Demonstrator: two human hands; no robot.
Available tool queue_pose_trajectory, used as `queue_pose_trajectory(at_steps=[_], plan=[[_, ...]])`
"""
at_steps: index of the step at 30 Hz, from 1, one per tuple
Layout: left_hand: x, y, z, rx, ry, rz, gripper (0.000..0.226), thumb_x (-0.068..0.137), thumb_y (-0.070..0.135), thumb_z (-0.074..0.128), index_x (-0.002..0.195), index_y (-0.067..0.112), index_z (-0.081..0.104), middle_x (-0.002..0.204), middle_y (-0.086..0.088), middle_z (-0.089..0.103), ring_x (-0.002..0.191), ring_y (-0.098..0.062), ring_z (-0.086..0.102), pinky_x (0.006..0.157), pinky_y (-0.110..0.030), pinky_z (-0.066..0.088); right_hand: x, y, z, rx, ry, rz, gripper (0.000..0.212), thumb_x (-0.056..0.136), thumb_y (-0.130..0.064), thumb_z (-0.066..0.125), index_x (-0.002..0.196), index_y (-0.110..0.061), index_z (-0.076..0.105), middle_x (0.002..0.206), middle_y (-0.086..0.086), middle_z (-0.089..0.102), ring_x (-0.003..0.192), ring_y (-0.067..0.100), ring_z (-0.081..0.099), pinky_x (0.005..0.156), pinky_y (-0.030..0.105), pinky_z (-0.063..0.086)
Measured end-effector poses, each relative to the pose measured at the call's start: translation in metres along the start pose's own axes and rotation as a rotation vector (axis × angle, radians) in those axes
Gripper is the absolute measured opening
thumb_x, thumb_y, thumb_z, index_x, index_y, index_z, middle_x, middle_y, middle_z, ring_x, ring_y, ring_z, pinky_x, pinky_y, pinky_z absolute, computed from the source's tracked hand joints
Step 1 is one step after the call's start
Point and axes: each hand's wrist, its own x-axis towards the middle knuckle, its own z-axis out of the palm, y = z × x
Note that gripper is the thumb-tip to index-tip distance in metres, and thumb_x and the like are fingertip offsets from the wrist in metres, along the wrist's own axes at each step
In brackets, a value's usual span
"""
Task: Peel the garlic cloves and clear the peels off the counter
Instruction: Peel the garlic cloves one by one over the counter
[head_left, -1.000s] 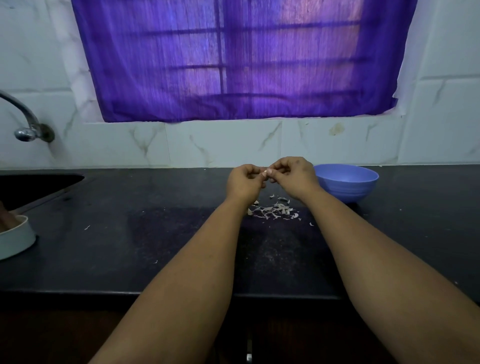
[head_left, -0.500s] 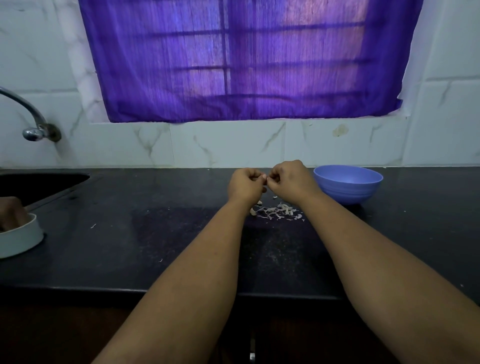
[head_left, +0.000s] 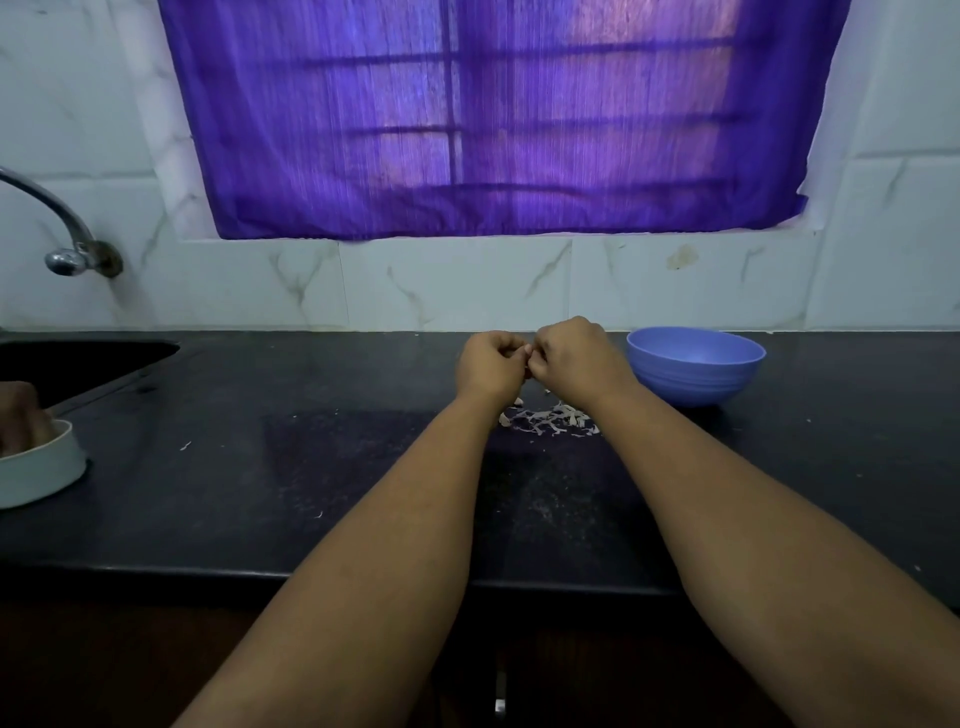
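Hands, left (head_left: 491, 369) and right (head_left: 574, 358), fingers curled, perhaps pinching a clove; blue bowl (head_left: 696, 364) interior unseen, peels (head_left: 550, 421) beside it.

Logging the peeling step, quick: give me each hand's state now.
Left hand: fingers curled, pinching something small; item hidden.
Right hand: fingers curled, pinching at the same spot; item hidden.

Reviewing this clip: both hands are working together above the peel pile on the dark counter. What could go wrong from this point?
1. The peels lie loose on the counter, with stray flecks further left; clearing may miss some.
2. The left hand and right hand hide whatever they pinch between them; a small clove could slip and drop.
3. The blue bowl stands close beside the right forearm and could get nudged.
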Motion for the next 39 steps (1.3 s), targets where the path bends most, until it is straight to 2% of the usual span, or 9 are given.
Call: queue_pose_trajectory(at_steps=[5,9,12,15,21,27,31,35,39], plan=[[0.002,-0.003,0.001,-0.039,-0.027,-0.013,0.015,0.092,0.012,0.061,0.080,0.014,0.070,0.075,-0.006,0.070,0.070,-0.017,0.067,0.076,-0.036,0.059,0.001,0.005,0.004,0.062,0.016,0.023,0.021,0.090,-0.024,0.053,0.076,-0.009,0.061,0.069,0.007,0.055,0.068,0.025,0.053,0.056,0.031,0.037],[0.004,-0.003,0.001,-0.169,-0.034,-0.060,0.011,0.093,0.006,0.059,0.086,0.007,0.067,0.078,-0.007,0.068,0.068,-0.014,0.063,0.069,-0.027,0.054,0.000,0.010,0.005,0.243,0.056,0.011,0.023,0.091,-0.023,0.057,0.086,-0.006,0.071,0.075,0.010,0.067,0.069,0.024,0.060,0.063,0.035,0.051],[0.004,-0.004,0.001,-0.156,-0.030,-0.070,0.018,0.093,0.008,0.058,0.077,0.013,0.064,0.078,-0.008,0.068,0.066,-0.015,0.061,0.072,-0.034,0.056,-0.003,0.011,0.004,0.298,0.039,-0.008,0.021,0.091,-0.021,0.061,0.089,-0.004,0.073,0.079,0.010,0.071,0.073,0.022,0.064,0.070,0.035,0.054],[0.003,-0.001,0.002,-0.059,0.007,-0.047,0.016,0.093,0.016,0.059,0.078,0.015,0.063,0.079,-0.007,0.070,0.068,-0.018,0.064,0.076,-0.037,0.057,-0.002,0.011,0.001,0.318,0.044,0.018,0.020,0.090,-0.018,0.060,0.085,-0.004,0.073,0.076,0.010,0.069,0.070,0.021,0.063,0.066,0.031,0.052],[0.001,0.002,0.002,0.058,0.014,-0.040,0.013,0.093,0.020,0.060,0.083,0.011,0.065,0.082,-0.007,0.070,0.085,-0.025,0.068,0.077,-0.038,0.057,0.000,0.009,0.005,0.260,-0.004,0.012,0.028,0.088,-0.016,0.056,0.067,-0.001,0.065,0.059,0.013,0.060,0.055,0.020,0.047,0.056,0.032,0.042],[0.001,0.002,0.002,0.064,-0.011,-0.006,0.013,0.093,0.019,0.060,0.087,0.011,0.067,0.079,-0.005,0.070,0.079,-0.021,0.068,0.073,-0.034,0.057,0.000,0.015,0.002,0.270,0.014,0.020,0.026,0.088,-0.018,0.057,0.073,-0.001,0.069,0.064,0.013,0.065,0.062,0.026,0.059,0.060,0.035,0.048],[0.001,0.000,0.001,0.004,-0.006,-0.029,0.014,0.093,0.018,0.062,0.081,0.013,0.068,0.079,-0.004,0.072,0.076,-0.019,0.069,0.075,-0.035,0.059,0.000,0.015,0.004,0.270,0.019,0.017,0.024,0.089,-0.021,0.059,0.077,-0.004,0.071,0.064,0.008,0.064,0.060,0.021,0.056,0.057,0.029,0.043],[0.000,0.001,0.000,-0.070,0.005,-0.074,0.018,0.092,0.017,0.062,0.074,0.018,0.065,0.077,-0.003,0.072,0.069,-0.016,0.066,0.078,-0.039,0.059,0.000,0.016,0.005,0.316,0.037,0.021,0.023,0.090,-0.020,0.060,0.081,-0.004,0.073,0.070,0.011,0.068,0.066,0.023,0.062,0.063,0.032,0.050],[0.002,0.001,0.003,0.029,-0.007,-0.044,0.018,0.092,0.018,0.062,0.074,0.017,0.064,0.077,-0.007,0.072,0.070,-0.020,0.069,0.070,-0.037,0.060,0.001,0.016,0.008,0.229,0.037,-0.005,0.024,0.089,-0.021,0.058,0.078,-0.005,0.073,0.068,0.011,0.068,0.064,0.024,0.062,0.061,0.034,0.051]])
